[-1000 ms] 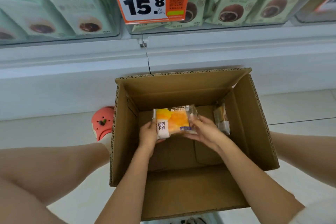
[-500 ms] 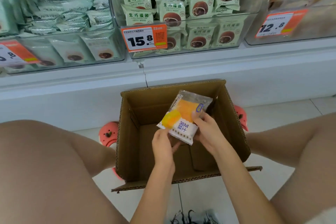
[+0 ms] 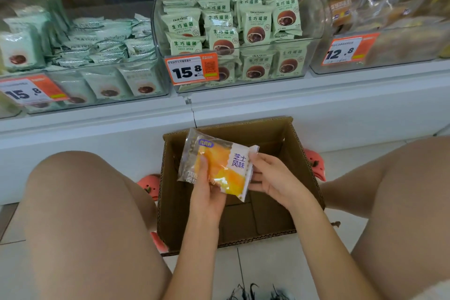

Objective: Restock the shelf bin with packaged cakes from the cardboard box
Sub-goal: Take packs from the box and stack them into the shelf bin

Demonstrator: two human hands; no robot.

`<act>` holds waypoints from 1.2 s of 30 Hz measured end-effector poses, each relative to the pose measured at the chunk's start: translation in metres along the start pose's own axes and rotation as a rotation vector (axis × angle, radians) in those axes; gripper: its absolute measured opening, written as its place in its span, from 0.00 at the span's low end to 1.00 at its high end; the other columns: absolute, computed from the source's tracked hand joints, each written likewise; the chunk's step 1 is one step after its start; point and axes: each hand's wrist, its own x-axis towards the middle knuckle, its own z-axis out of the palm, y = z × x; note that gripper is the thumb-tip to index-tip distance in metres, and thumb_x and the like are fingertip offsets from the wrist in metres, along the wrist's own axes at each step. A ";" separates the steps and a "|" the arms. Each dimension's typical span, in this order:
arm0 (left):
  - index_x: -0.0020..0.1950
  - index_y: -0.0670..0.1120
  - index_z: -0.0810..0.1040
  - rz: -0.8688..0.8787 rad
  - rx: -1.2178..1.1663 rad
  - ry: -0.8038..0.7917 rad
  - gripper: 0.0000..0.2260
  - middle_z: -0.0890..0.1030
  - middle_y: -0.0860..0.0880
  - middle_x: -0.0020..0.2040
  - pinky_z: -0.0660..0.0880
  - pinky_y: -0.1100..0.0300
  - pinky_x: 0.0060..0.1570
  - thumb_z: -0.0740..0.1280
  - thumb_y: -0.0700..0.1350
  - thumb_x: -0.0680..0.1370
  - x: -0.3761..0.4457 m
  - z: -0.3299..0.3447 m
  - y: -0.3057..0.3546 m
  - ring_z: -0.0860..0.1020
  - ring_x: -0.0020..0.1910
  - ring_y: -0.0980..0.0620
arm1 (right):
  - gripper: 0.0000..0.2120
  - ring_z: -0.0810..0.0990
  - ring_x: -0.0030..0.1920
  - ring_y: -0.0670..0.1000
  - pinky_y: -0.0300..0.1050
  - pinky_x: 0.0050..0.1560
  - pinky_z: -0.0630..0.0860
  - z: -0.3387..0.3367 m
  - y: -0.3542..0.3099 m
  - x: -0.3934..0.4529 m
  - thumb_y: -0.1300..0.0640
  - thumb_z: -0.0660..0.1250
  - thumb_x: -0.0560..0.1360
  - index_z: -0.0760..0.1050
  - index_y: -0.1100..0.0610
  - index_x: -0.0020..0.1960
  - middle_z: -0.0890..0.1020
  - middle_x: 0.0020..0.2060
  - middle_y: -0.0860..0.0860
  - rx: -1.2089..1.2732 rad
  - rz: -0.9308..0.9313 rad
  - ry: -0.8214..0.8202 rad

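The cake pack (image 3: 216,165) was up over the open cardboard box (image 3: 302,158), held in both my hands. My left hand (image 3: 207,192) had its thumb pressed on the front with the fingers tucked behind, and my right hand (image 3: 270,178) pinched the white sealed edge on the other side. So neither hand was free, both were closed on the same pack. The box sat on the floor between my knees, right against the base of the shelf. Above it were the clear bins: the middle bin (image 3: 314,41) was packed with green bun packs, and the right bin (image 3: 389,56) held blurry brownish stuff that I guessed was the cake spot. Best move, I figured: grip by the edges, don't squash the soft middle, lay it flat label-up.
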 end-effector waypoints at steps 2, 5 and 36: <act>0.66 0.45 0.73 0.017 0.010 -0.037 0.21 0.81 0.41 0.58 0.72 0.43 0.61 0.65 0.51 0.75 -0.004 0.005 -0.002 0.79 0.59 0.43 | 0.15 0.84 0.47 0.52 0.49 0.47 0.82 0.012 0.002 0.000 0.49 0.56 0.81 0.77 0.57 0.54 0.84 0.47 0.55 -0.013 -0.063 0.156; 0.66 0.46 0.74 0.080 0.039 -0.105 0.20 0.82 0.44 0.57 0.73 0.47 0.58 0.63 0.53 0.76 -0.009 0.011 0.002 0.79 0.58 0.45 | 0.15 0.83 0.45 0.51 0.50 0.49 0.79 0.013 -0.001 -0.001 0.50 0.55 0.81 0.77 0.55 0.46 0.83 0.43 0.53 -0.067 -0.159 0.362; 0.71 0.48 0.71 1.823 1.403 -0.279 0.21 0.72 0.49 0.70 0.61 0.54 0.71 0.51 0.53 0.82 -0.040 0.325 0.228 0.66 0.71 0.52 | 0.06 0.82 0.43 0.40 0.40 0.45 0.79 -0.006 -0.414 -0.060 0.58 0.67 0.76 0.73 0.49 0.51 0.83 0.43 0.43 -0.188 -1.220 0.472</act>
